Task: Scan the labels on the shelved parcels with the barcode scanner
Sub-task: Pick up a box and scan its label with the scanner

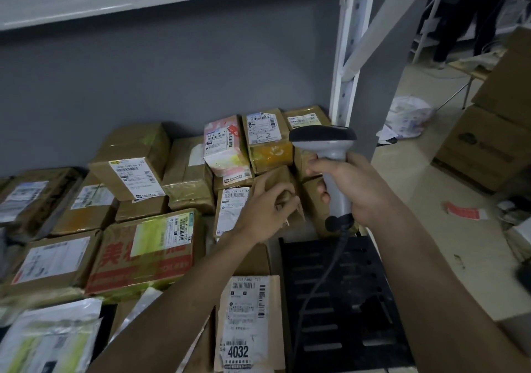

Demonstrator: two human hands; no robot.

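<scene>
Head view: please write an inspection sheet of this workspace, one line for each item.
Surface: black slatted shelf, bare at the right.
Job's things: grey barcode scanner; labelled parcels, one marked 4032.
Clutter: plastic mailer bags at front left.
Hands: right hand grips the scanner handle; left hand holds a small brown box.
Cables: dark scanner cable hangs over the shelf.
Surroundings: grey wall, white shelf post, cartons and red paper on the floor.
</scene>
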